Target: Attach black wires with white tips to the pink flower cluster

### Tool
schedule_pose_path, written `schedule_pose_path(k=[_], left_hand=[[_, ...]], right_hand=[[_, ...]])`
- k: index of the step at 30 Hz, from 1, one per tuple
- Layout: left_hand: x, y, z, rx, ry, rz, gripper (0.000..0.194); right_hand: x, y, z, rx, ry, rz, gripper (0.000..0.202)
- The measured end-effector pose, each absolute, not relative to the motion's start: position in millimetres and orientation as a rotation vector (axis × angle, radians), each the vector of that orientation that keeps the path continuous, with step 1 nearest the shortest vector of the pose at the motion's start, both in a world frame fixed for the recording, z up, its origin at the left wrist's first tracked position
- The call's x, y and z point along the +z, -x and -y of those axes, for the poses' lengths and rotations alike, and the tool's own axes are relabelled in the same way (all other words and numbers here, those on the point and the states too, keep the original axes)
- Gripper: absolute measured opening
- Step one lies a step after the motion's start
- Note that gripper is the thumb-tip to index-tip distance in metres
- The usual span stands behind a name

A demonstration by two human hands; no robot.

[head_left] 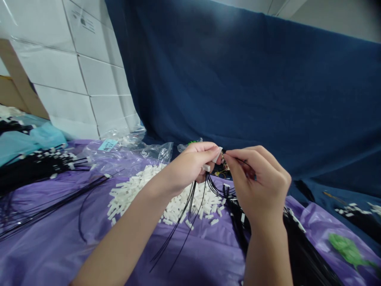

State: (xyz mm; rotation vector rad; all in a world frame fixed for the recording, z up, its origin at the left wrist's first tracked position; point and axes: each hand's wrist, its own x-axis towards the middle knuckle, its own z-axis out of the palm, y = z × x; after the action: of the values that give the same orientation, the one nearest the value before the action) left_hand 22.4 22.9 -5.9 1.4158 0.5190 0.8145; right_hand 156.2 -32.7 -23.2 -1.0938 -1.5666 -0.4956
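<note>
Forearms: both bare, rising from the bottom edge toward mid-frame.
Left hand (190,163): grip closed on a small white connector housing (217,154), pinched between thumb and fingertips; thin black wires (190,206) hang from under the palm down to the tabletop.
Right hand (258,186): grip pinched together on the end of one black wire (242,161), its tip just beside the housing; contact between the two cannot be told.
Loose housings (133,190): white pile on the purple sheet (59,246), below and left of the hands.
Wire bundle, right (300,250): black, dense, under the right wrist.
Finished leads (35,163): black with white ends, far left.
Plastic bags (143,153): clear, behind the pile.
Backdrop: dark blue cloth (238,79); white cartons (74,71) stacked at left.
Green item (347,248): lower right, blurred.
</note>
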Motion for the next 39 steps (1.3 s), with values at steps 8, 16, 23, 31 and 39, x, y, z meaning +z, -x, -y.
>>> schedule_pose_path(k=[8,16,23,31,39], left_hand=[[-7,-22,-27,0.814,-1.392,-0.527,0.029],[-9,-21,-37,1.097,-1.242,-0.604,0.025],[-9,-17,-42,1.229,-1.2,-0.588,0.021],[-8,-17,-43,1.234,-1.253,-0.656,0.023],[-11,-18,-45,1.193,-1.339,-0.668,0.025]], right_hand=[[-26,-157,28,-0.533,1.115,1.559,0.012],[-17,-150,53,-0.522,1.053,1.656,0.015],[-23,-154,49,0.14,1.37,2.111,0.036],[-26,-162,37,0.438,1.162,2.088,0.043],[-40,-204,24,0.683,0.776,1.504,0.01]])
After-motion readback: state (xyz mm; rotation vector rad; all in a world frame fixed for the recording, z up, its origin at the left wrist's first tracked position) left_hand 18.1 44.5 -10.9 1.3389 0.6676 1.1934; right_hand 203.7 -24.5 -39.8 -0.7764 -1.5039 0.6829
